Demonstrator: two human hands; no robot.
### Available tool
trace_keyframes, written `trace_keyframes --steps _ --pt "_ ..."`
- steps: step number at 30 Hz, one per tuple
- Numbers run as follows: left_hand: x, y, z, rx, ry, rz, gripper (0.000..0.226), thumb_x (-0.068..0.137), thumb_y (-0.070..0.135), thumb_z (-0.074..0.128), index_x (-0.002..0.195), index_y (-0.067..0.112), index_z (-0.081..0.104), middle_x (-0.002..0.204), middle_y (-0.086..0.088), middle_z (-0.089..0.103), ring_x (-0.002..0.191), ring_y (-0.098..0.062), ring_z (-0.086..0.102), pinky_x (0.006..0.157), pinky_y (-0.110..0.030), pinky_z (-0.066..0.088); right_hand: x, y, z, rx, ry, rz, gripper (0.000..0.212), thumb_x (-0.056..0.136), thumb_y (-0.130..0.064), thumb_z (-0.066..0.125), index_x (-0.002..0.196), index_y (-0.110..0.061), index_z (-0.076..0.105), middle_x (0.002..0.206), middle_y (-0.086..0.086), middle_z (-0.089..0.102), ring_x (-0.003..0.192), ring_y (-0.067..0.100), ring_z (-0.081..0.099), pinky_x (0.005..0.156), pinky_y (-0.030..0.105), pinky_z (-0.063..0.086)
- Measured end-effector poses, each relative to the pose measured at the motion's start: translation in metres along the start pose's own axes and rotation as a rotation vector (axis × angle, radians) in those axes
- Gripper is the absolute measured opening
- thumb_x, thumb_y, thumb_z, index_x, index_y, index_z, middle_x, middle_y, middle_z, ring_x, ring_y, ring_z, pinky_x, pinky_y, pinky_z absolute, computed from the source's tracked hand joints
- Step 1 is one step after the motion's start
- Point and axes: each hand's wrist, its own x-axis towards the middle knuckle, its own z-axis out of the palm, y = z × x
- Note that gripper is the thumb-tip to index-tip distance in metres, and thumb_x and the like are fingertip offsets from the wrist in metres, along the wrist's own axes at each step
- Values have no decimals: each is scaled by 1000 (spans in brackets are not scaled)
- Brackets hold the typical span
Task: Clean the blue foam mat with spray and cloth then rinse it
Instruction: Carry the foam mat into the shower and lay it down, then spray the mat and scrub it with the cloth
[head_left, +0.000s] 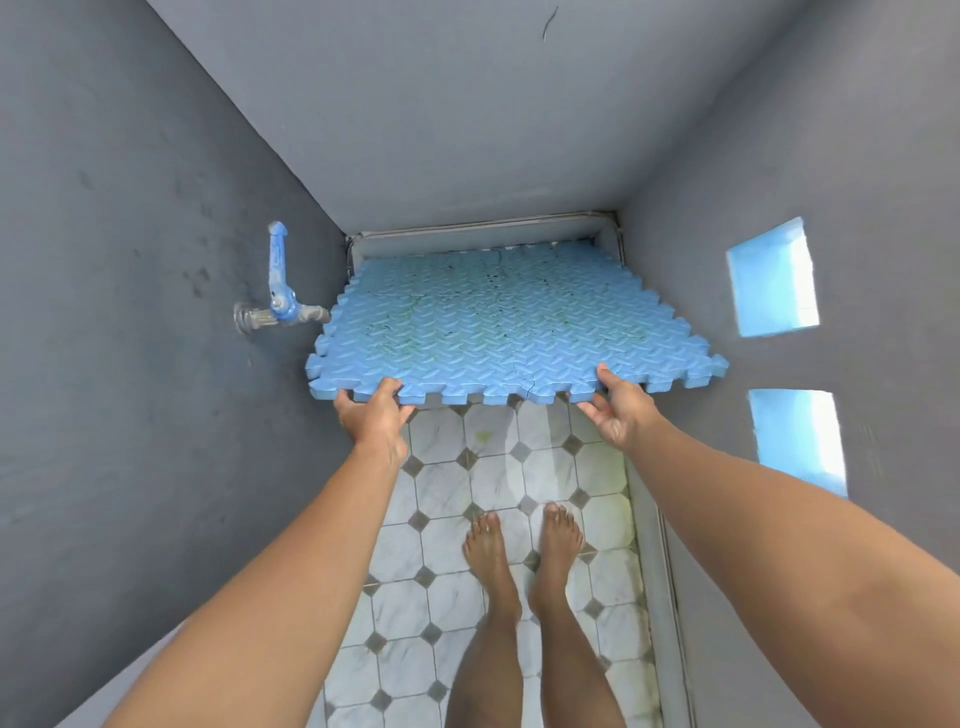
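Note:
The blue foam mat (498, 322), made of interlocking ridged tiles with dark and greenish stains, is held up off the floor between the grey walls, its far edge near the back wall. My left hand (371, 418) grips the mat's near edge at the left, thumb on top and fingers underneath. My right hand (618, 410) grips the near edge at the right in the same way. No spray bottle or cloth is in view.
A blue-handled tap (278, 291) juts from the left wall, close to the mat's left edge. The floor (441, 545) has white and grey tiles, and my bare feet stand on it. Two small window openings (774, 278) sit in the right wall.

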Motion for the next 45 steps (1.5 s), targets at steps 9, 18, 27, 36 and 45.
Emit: trace_keyframes --steps 9,18,27,36,45 --pt "14 -27 -20 -5 -59 23 74 91 -7 65 151 23 33 112 -6 66 88 -15 72 87 -39 63 21 13 -25 -23 -75 -36 62 95 -9 65 148 -13 35 121 5 69 109 22 70 88 50 58" --pt "24 -58 -38 400 -93 -256 48 100 11 65 145 4 50 153 -12 52 125 -30 63 87 -37 59 23 16 -36 -358 19 89 23 99 -30 61 109 -9 59 114 10 59 82 26 66 75 48 60" --pt "-67 10 -34 909 -195 138 76 92 35 73 155 10 37 151 -12 52 128 -33 59 101 -42 52 -82 -21 -29 -716 -1 -145 54 95 -22 62 144 -20 40 128 7 54 115 26 55 66 36 55" --pt "-245 191 26 676 -500 671 24 93 28 74 113 21 63 113 -4 74 101 -20 71 93 -49 58 -286 -180 48 -647 -302 -675 14 97 -15 61 110 -13 63 101 5 63 81 16 63 67 36 56" --pt "-313 312 127 538 -509 1014 35 88 29 80 115 20 58 105 4 68 92 -9 65 86 -30 53 -327 -303 111 -952 -251 -1161 15 88 -16 67 102 -22 66 93 -3 66 86 14 62 79 33 52"
